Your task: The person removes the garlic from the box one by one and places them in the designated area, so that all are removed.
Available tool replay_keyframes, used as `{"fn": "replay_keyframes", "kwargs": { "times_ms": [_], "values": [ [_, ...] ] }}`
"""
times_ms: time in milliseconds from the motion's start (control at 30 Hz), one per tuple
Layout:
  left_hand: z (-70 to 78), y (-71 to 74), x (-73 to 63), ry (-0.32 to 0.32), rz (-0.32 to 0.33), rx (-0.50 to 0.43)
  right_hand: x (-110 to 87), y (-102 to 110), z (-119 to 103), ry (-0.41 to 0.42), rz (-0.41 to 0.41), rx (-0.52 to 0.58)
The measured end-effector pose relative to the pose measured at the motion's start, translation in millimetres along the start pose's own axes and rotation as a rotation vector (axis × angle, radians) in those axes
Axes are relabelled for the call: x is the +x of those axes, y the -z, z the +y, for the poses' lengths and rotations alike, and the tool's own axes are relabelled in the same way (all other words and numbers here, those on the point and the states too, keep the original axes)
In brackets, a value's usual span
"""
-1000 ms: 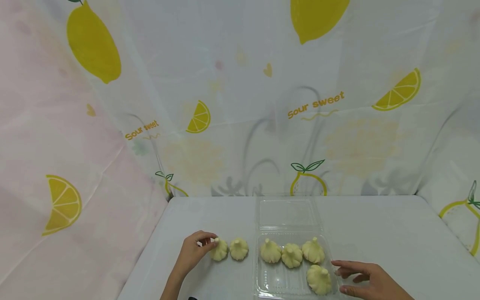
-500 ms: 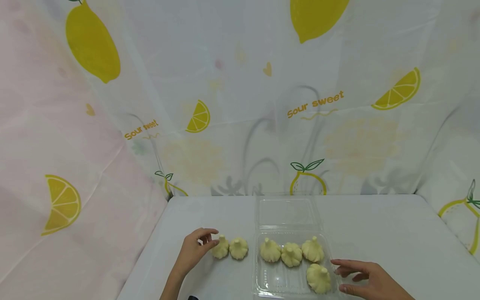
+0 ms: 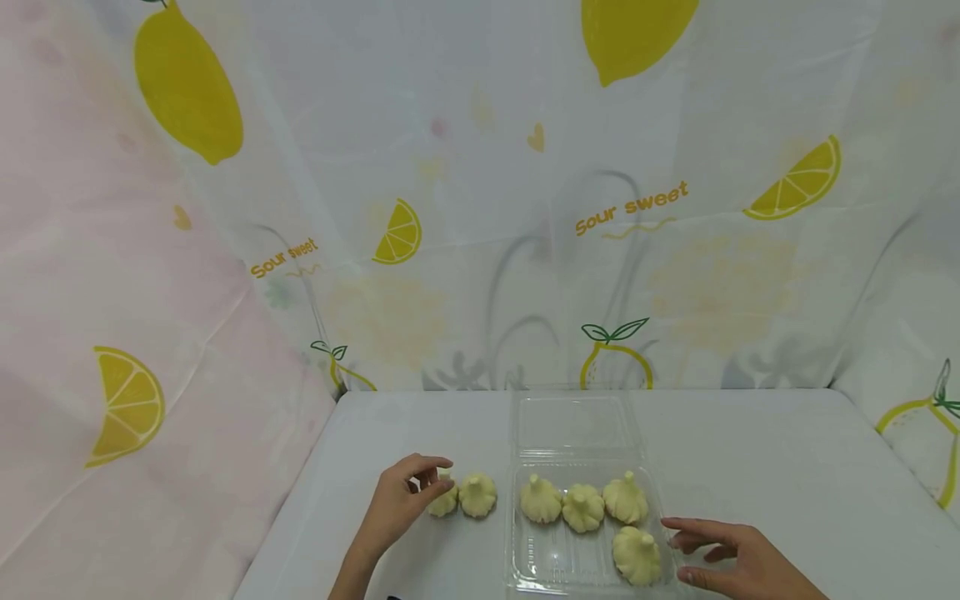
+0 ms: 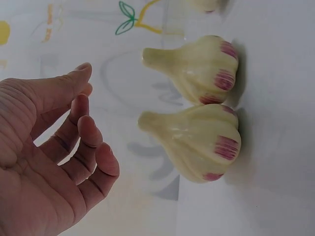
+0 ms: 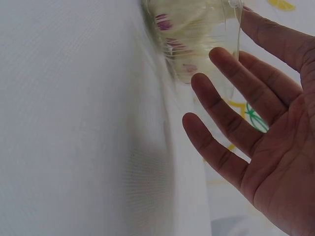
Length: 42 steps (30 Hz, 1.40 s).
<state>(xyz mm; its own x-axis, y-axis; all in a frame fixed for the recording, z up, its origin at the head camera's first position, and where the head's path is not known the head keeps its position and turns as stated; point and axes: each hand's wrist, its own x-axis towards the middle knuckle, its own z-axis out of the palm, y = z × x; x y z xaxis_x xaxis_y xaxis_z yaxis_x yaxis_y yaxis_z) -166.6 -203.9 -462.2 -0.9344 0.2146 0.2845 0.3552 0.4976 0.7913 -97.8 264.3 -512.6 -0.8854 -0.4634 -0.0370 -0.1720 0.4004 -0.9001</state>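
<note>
Two garlic bulbs stand side by side left of a clear plastic clamshell box (image 3: 551, 558). My left hand (image 3: 401, 502), fingers loosely bent, hovers over the outer garlic bulb (image 3: 445, 503) and partly covers it in the head view. In the left wrist view nothing is between its fingers, and a gap separates them from that bulb's stem. The second garlic bulb (image 3: 477, 497) is just right of it. Several more bulbs, such as the back-left garlic bulb (image 3: 540, 500), sit inside the box. My right hand (image 3: 723, 557) is spread at the box's right side, fingertips right by its wall.
The box's lid (image 3: 576, 425) lies folded back towards the rear of the white table (image 3: 750, 467). A lemon-print cloth (image 3: 480, 208) hangs behind the table and along its sides. A small dark object (image 3: 393, 597) shows at the bottom edge.
My left hand has risen slightly and shifted right over the outer garlic bulb, its fingertips now past the stem. My right hand stays at the box.
</note>
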Motion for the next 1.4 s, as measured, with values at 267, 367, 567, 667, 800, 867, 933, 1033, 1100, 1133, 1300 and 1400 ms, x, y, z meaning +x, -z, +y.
{"fn": "replay_keyframes", "kwargs": {
  "times_ms": [267, 367, 567, 667, 800, 867, 933, 1033, 1100, 1133, 1300, 1400],
  "values": [
    [7.0, -10.4, -2.2, -0.027, -0.038, -0.007, -0.2, -0.8, -1.3, 0.017, 0.003, -0.016],
    [8.4, -16.4, -2.0, -0.045, -0.063, -0.007, -0.7, -0.5, -1.5, 0.030, 0.004, -0.020],
    [15.9, -28.8, -1.8, -0.099, -0.084, -0.026, 0.2, 0.2, -1.2, 0.007, -0.003, -0.017],
    [21.6, -34.5, -1.5, -0.114, -0.084, -0.050, 0.6, 0.4, -1.4, 0.001, -0.005, -0.021],
    [27.8, -41.3, -1.3, -0.119, -0.094, -0.062, 0.2, 0.4, -2.8, -0.001, -0.004, -0.017],
    [30.1, -44.3, -1.2, -0.121, -0.108, -0.052, 0.4, 0.2, -3.4, -0.007, -0.004, -0.010],
    [31.4, -47.5, -0.8, -0.124, -0.128, -0.036, 0.6, 0.0, -3.8, -0.014, -0.006, -0.005],
    [33.5, -52.5, 0.3, -0.140, -0.152, -0.030, 1.0, -0.2, -4.4, -0.027, -0.007, 0.000],
    [35.3, -56.5, 1.0, -0.145, -0.164, -0.040, 0.8, -0.2, -4.9, -0.030, -0.006, -0.001],
    [36.4, -58.6, 1.2, -0.149, -0.169, -0.048, 0.8, -0.1, -5.2, -0.031, -0.006, -0.002],
    [39.2, -71.8, 1.0, -0.178, -0.185, -0.067, 0.9, 0.1, -5.0, -0.029, -0.004, 0.000],
    [41.4, -79.4, 0.6, -0.209, -0.194, -0.064, 0.9, 0.2, -4.2, -0.026, -0.006, 0.009]
  ]
}}
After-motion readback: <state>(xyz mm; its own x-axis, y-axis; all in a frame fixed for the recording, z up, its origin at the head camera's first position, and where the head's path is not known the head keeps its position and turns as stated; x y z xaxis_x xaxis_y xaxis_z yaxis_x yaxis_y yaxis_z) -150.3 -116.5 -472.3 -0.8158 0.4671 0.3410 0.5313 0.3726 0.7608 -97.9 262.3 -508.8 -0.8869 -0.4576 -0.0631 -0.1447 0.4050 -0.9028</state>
